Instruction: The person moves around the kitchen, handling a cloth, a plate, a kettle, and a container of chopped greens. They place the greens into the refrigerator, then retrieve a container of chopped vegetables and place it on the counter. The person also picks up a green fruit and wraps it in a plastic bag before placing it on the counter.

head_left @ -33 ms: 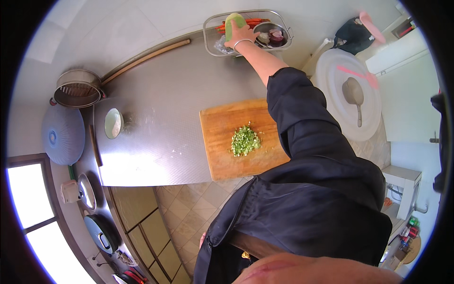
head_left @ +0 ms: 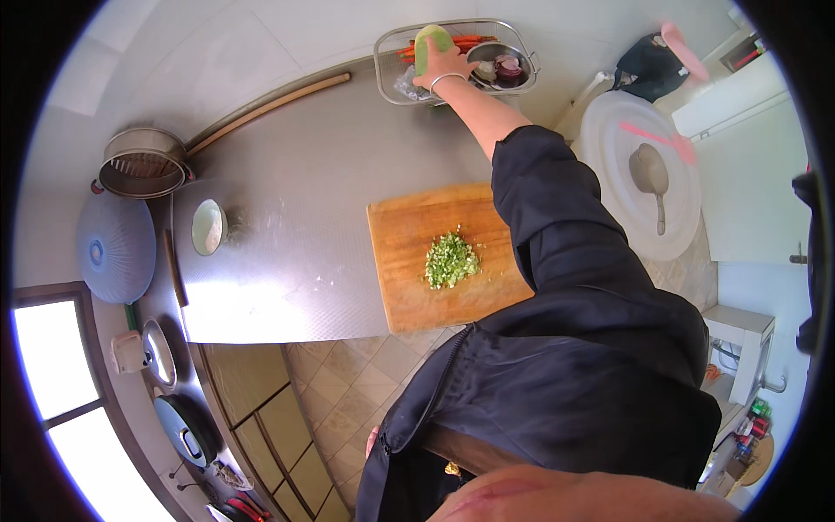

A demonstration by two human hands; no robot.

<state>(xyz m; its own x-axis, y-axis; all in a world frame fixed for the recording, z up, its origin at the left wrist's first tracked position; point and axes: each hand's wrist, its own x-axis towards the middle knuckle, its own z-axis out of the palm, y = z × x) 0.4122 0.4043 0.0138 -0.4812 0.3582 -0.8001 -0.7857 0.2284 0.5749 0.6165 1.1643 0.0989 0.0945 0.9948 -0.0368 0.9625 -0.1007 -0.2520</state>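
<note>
I'm gripping a green vegetable point(head_left: 429, 45) with the right hand point(head_left: 446, 66) at the far basket point(head_left: 377, 68). I'm barely seeing the left hand point(head_left: 372, 440), so can't tell its state. Chopped greens point(head_left: 450, 260) are lying nearer.

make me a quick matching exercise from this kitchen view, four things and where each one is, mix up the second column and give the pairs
Things
1. chopped greens
2. bowl
3. scoop
4. green vegetable

Places
A. on the round pale lid
B. in the right hand's grasp
C. on the metal counter, well to the board's left
D. on the wooden board

Pairs: 1-D, 2-C, 3-A, 4-B
</note>
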